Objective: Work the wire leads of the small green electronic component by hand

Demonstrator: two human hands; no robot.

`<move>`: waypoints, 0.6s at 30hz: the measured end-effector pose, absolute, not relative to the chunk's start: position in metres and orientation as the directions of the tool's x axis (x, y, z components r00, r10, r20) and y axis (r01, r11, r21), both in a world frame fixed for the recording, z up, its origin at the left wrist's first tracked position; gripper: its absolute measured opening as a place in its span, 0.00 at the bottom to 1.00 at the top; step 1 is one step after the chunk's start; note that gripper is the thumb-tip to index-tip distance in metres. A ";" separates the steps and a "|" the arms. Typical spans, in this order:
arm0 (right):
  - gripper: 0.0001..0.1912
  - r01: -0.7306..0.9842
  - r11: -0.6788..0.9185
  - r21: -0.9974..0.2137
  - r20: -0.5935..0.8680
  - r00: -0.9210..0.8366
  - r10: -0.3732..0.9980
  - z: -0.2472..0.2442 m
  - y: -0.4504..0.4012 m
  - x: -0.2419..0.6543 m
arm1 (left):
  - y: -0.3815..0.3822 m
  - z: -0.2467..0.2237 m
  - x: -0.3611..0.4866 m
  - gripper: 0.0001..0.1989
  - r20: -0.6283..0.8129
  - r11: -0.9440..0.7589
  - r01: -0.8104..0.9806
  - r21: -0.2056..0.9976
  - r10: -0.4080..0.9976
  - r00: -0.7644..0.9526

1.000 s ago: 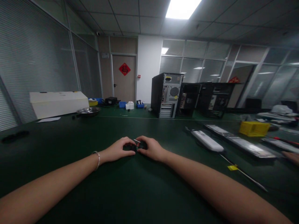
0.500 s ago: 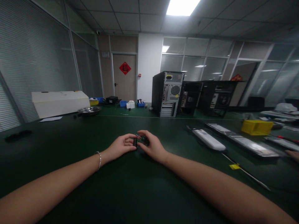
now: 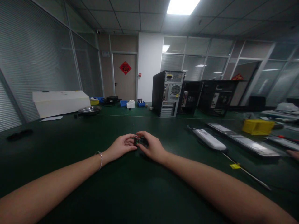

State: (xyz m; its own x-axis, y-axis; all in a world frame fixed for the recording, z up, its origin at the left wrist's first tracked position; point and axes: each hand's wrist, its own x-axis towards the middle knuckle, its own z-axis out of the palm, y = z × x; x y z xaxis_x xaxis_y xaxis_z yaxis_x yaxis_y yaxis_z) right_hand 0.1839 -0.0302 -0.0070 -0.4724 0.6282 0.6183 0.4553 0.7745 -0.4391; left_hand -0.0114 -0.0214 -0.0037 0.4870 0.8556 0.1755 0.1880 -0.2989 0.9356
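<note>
Lone head-worn camera, looking forward and down over hands and green table toward far door.

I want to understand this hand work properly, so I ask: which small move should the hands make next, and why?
Probably the right hand should loosen its fingers slightly while the left hand holds steady. The small dark part, with some green showing, sits at the left hand's fingers, and the right hand curls close beside it, so little of it is visible.

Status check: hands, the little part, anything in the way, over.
Left hand holding small dark part with green on it. Right hand curled beside it, grip unclear. White oblong device off to the right, clear of both hands.
</note>
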 end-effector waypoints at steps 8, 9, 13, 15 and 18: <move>0.21 0.470 0.771 -0.430 0.593 -0.497 0.634 -0.003 -0.033 0.183 | -0.028 0.001 -0.011 0.22 0.187 -0.334 0.243 0.911 0.857 0.480; 0.21 0.470 0.772 -0.428 0.592 -0.499 0.632 -0.003 -0.034 0.183 | -0.028 0.001 -0.011 0.22 0.191 -0.339 0.243 0.909 0.856 0.480; 0.21 0.461 0.786 -0.411 0.605 -0.508 0.614 -0.002 -0.035 0.184 | -0.026 -0.001 -0.013 0.22 0.197 -0.317 0.173 0.933 0.849 0.491; 0.20 0.452 0.797 -0.401 0.618 -0.509 0.600 -0.002 -0.035 0.184 | -0.025 -0.001 -0.013 0.20 0.196 -0.293 0.123 0.948 0.845 0.498; 0.20 0.443 0.806 -0.392 0.628 -0.511 0.587 -0.001 -0.035 0.184 | -0.025 0.000 -0.012 0.19 0.203 -0.283 0.095 0.954 0.848 0.489</move>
State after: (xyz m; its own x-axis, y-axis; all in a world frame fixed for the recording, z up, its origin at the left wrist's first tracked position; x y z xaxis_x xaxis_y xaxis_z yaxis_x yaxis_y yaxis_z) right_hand 0.1843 -0.0347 -0.0009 -0.5114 0.5866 0.6279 0.4432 0.8061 -0.3921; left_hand -0.0125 -0.0251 -0.0001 0.4888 0.8484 0.2032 0.0950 -0.2832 0.9543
